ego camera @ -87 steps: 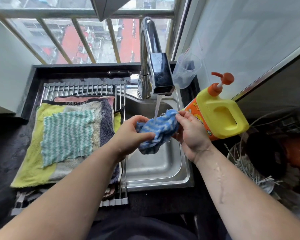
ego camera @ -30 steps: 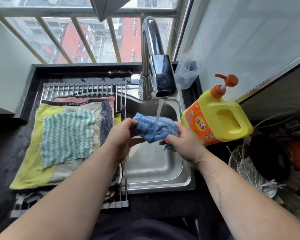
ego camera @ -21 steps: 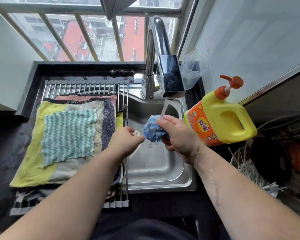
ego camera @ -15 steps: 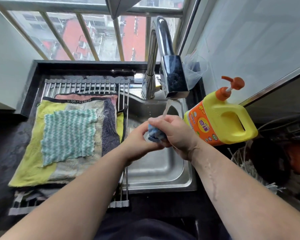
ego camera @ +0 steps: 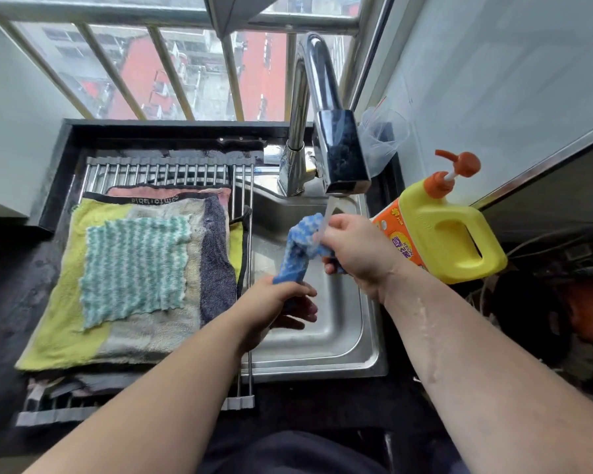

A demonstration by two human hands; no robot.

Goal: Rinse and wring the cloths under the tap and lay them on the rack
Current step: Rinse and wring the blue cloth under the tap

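Steel sink under a running tap, my left hand and right hand gripping opposite ends of the blue cloth, twisted between them.

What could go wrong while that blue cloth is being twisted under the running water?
Water from the tap falls on the right hand and the blue cloth, so it may splash past the sink. The right hand works close beside the yellow detergent bottle, which could get knocked. The left hand grips only the cloth's lower end; it might slip free.
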